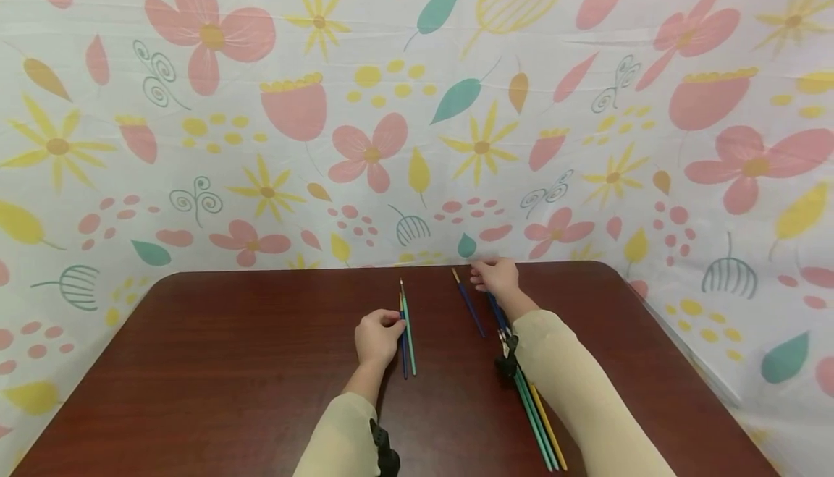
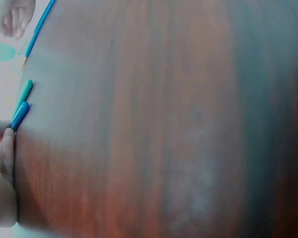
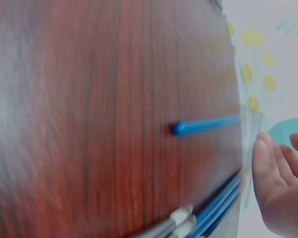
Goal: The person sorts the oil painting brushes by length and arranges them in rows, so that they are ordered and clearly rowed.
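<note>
My left hand [image 1: 378, 336] pinches a blue paintbrush [image 1: 404, 357] between thumb and fingers, low over the table. Alongside it lies a light green paintbrush [image 1: 410, 343], almost parallel. In the left wrist view, the blue brush's handle end [image 2: 21, 113] sticks out past the fingertips. Beyond a lone blue paintbrush [image 1: 471, 312], my right hand [image 1: 496, 276] hovers at the table's far edge, its fingers loosely bent around nothing. Blue paintbrushes [image 1: 495, 309] run beneath that hand and wrist. The right wrist view shows the lone brush's handle [image 3: 203, 125] apart from the fingers.
Under the right forearm lie several green paintbrushes [image 1: 536, 419] and a yellow paintbrush [image 1: 549, 430], partly hidden by the sleeve. The dark wooden table [image 1: 247, 361] ends at a flower-patterned cloth [image 1: 371, 64] behind it, which also hangs at the right side.
</note>
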`<action>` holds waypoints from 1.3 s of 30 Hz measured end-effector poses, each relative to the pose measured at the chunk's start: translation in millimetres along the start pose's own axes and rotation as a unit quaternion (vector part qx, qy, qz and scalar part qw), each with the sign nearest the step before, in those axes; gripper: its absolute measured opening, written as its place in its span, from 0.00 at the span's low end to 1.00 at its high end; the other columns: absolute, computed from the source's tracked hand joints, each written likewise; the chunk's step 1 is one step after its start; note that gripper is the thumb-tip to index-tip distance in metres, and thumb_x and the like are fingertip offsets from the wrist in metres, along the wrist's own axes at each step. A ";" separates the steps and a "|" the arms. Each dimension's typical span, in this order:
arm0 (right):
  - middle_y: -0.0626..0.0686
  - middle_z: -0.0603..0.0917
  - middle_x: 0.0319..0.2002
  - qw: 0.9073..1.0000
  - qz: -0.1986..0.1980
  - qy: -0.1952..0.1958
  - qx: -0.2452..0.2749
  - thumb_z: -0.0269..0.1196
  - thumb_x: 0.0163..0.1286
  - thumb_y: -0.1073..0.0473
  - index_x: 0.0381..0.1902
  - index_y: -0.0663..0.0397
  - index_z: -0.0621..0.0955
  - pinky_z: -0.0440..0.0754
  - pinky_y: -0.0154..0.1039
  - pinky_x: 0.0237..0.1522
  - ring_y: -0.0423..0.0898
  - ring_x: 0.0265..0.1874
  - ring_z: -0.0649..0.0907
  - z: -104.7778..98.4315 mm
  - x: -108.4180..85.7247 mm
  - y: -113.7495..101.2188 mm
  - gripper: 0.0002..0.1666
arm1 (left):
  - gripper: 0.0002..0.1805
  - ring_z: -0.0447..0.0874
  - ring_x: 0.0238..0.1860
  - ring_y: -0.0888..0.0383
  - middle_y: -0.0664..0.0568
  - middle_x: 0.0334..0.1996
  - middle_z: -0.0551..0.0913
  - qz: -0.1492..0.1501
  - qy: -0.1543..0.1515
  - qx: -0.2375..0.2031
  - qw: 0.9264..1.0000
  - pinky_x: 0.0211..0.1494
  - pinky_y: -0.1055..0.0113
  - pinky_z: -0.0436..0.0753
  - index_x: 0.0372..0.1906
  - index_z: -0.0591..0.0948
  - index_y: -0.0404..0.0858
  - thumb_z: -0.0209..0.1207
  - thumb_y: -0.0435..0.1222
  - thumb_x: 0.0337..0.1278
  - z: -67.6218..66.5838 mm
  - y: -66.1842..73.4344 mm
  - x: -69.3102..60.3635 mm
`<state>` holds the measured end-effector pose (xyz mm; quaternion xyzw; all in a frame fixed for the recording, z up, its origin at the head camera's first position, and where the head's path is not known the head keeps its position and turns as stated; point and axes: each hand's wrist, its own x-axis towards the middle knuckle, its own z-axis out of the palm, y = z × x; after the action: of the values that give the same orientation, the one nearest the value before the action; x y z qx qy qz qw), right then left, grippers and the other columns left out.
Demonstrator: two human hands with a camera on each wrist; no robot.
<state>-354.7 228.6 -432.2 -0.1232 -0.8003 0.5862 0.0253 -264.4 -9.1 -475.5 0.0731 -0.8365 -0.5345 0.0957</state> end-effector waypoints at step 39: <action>0.67 0.80 0.52 0.995 0.007 -0.092 -0.027 0.50 0.73 0.47 0.59 0.68 0.74 0.83 0.47 0.47 0.54 0.47 0.84 -12.3 -23.4 1.5 0.30 | 0.08 0.83 0.35 0.53 0.50 0.35 0.87 0.004 -0.004 0.001 1.000 0.38 0.59 0.82 0.37 0.86 0.40 0.66 0.38 0.52 -1.3 -0.9 -1.3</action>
<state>-329.5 235.1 -427.3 -0.0743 -0.8138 0.5736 -0.0559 -262.8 -10.3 -475.9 0.0678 -0.8379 -0.5333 0.0943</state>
